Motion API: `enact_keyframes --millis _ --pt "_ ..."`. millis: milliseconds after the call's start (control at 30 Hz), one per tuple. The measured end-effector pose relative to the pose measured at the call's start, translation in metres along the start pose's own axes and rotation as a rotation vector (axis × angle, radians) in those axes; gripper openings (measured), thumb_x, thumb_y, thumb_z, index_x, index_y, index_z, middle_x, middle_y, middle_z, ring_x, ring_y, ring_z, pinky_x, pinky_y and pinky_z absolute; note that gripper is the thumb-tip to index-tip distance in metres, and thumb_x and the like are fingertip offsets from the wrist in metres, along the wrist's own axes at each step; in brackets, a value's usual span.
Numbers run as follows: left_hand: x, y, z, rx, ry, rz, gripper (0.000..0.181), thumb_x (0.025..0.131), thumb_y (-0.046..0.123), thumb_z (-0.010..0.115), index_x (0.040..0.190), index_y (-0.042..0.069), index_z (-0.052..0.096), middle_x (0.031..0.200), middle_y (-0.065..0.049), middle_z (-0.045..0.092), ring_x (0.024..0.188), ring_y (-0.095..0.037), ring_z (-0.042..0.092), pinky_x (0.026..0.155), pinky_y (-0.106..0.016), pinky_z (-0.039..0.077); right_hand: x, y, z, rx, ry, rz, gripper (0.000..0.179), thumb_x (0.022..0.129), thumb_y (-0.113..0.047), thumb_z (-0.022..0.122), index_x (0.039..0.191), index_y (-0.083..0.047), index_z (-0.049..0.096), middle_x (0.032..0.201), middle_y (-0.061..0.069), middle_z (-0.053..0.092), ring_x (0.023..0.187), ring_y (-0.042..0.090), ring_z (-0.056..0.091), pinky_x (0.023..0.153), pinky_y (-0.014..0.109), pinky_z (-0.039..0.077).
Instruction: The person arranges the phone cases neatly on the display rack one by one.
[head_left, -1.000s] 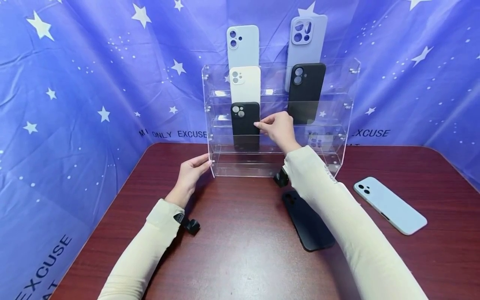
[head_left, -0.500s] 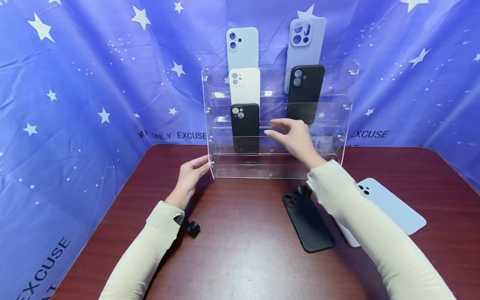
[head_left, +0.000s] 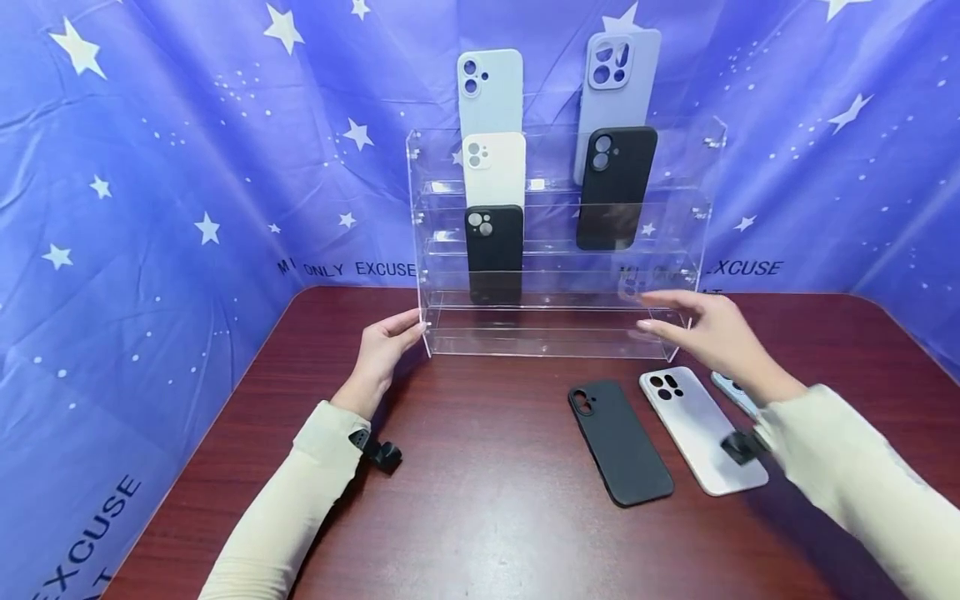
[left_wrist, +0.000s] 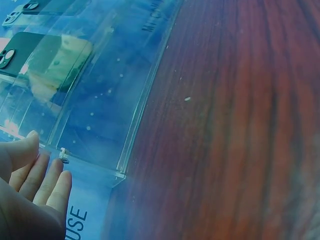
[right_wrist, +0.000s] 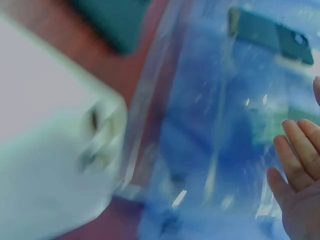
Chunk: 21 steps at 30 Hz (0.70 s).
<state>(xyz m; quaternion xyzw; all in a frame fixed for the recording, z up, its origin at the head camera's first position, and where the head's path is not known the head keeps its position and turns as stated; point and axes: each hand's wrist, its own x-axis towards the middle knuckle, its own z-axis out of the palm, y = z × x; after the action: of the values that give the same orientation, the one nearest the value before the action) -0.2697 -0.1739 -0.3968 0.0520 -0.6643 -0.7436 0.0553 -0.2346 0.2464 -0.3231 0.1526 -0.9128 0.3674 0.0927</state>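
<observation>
A clear acrylic tiered display stand [head_left: 480, 342] stands on the table. My left hand [head_left: 384, 354] rests its straight fingertips against the stand's left side edge; the left wrist view shows fingers [left_wrist: 59, 192] beside that panel. My right hand [head_left: 716, 337] is off the stand's lower right corner, thumb and fingers apart, holding nothing. On the stand's left lean a pale blue phone case [head_left: 491, 92], a white phone case [head_left: 497, 171] and a black phone case [head_left: 495, 250]. On its right are a lavender phone case [head_left: 637, 100] and another black phone case [head_left: 618, 183].
On the table lie a dark phone case [head_left: 622, 446] and a silvery white phone case [head_left: 697, 425]. A light blue phone case [head_left: 735, 393] is mostly hidden behind my right wrist. A blue star-printed curtain [head_left: 187, 167] hangs behind the dark red table [head_left: 450, 517].
My right hand has let go of the black phone case in the stand's lower left and moved right and down, uncovering the silvery white case. My left hand has stayed in place.
</observation>
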Motion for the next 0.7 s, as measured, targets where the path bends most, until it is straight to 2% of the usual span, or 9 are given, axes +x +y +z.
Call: enact_keyframes --millis 67,100,167,200,300,333,400,533,700 --pt "0.000 0.000 0.000 0.012 0.001 0.000 0.038 0.083 -0.001 0.068 0.120 -0.008 0.060 0.114 -0.018 0.065 0.087 -0.004 0.065 0.081 -0.020 0.054 -0.012 0.018 -0.009 -0.039 -0.010 0.037 0.042 0.083 -0.030 0.073 0.122 -0.014 0.064 0.114 0.010 0.066 0.092 -0.006 0.051 0.071 0.017 0.042" --pt "0.000 0.000 0.000 0.016 0.000 0.000 0.038 0.084 -0.001 0.068 0.120 -0.008 0.060 0.112 -0.015 0.066 0.087 -0.004 0.065 0.081 -0.020 0.054 -0.017 0.027 -0.013 -0.049 -0.029 0.050 0.043 0.083 -0.029 0.073 0.123 -0.014 0.063 0.117 0.010 0.064 0.101 -0.009 0.048 0.075 0.016 0.042" --pt "0.000 0.000 0.000 0.017 -0.001 0.005 0.038 0.083 -0.001 0.068 0.120 -0.008 0.060 0.111 -0.015 0.067 0.087 -0.004 0.065 0.080 -0.019 0.054 -0.027 0.046 -0.022 -0.063 -0.089 0.054 0.046 0.085 -0.029 0.071 0.127 -0.015 0.060 0.126 0.009 0.059 0.114 -0.003 0.045 0.084 0.022 0.045" --pt "0.000 0.000 0.000 0.015 -0.002 0.007 0.038 0.084 -0.002 0.067 0.120 -0.008 0.060 0.111 -0.014 0.067 0.087 -0.004 0.065 0.080 -0.019 0.054 -0.031 0.054 -0.025 -0.068 -0.116 0.055 0.046 0.085 -0.029 0.071 0.128 -0.017 0.059 0.127 0.006 0.059 0.114 -0.007 0.043 0.082 0.018 0.044" --pt "0.000 0.000 0.001 0.006 -0.007 0.007 0.038 0.084 -0.002 0.067 0.120 -0.008 0.059 0.117 -0.021 0.062 0.086 -0.003 0.065 0.080 -0.019 0.054 -0.045 0.077 -0.034 -0.069 -0.183 0.038 0.047 0.085 -0.026 0.071 0.129 -0.020 0.057 0.126 -0.005 0.058 0.117 -0.006 0.042 0.086 0.020 0.041" --pt "0.000 0.000 0.001 0.002 -0.008 0.006 0.038 0.084 -0.002 0.067 0.120 -0.008 0.059 0.118 -0.022 0.061 0.086 -0.004 0.065 0.080 -0.019 0.054 -0.049 0.084 -0.037 -0.060 -0.188 0.022 0.047 0.084 -0.023 0.072 0.129 -0.019 0.057 0.124 -0.007 0.059 0.118 -0.008 0.041 0.087 0.018 0.039" --pt "0.000 0.000 0.001 -0.005 -0.007 0.003 0.039 0.084 -0.002 0.068 0.121 -0.009 0.059 0.115 -0.019 0.064 0.086 -0.004 0.065 0.080 -0.019 0.054 -0.055 0.095 -0.041 -0.042 -0.181 0.015 0.047 0.083 -0.019 0.074 0.127 -0.018 0.059 0.120 -0.014 0.060 0.111 -0.019 0.039 0.081 0.007 0.034" --pt "0.000 0.001 0.000 -0.032 0.001 -0.004 0.039 0.084 -0.002 0.067 0.121 -0.010 0.058 0.108 -0.011 0.069 0.087 -0.006 0.065 0.081 -0.020 0.054 -0.061 0.113 -0.050 -0.033 -0.190 0.038 0.048 0.083 -0.019 0.073 0.129 -0.014 0.057 0.119 -0.023 0.055 0.109 -0.022 0.037 0.078 0.003 0.034" --pt "0.000 0.000 0.000 -0.061 -0.010 -0.026 0.040 0.085 -0.005 0.064 0.124 -0.011 0.054 0.120 -0.024 0.059 0.086 -0.005 0.065 0.083 -0.021 0.053 -0.065 0.129 -0.056 -0.054 -0.177 0.082 0.049 0.084 -0.022 0.072 0.129 -0.009 0.056 0.115 -0.030 0.050 0.101 -0.019 0.043 0.070 0.007 0.039"
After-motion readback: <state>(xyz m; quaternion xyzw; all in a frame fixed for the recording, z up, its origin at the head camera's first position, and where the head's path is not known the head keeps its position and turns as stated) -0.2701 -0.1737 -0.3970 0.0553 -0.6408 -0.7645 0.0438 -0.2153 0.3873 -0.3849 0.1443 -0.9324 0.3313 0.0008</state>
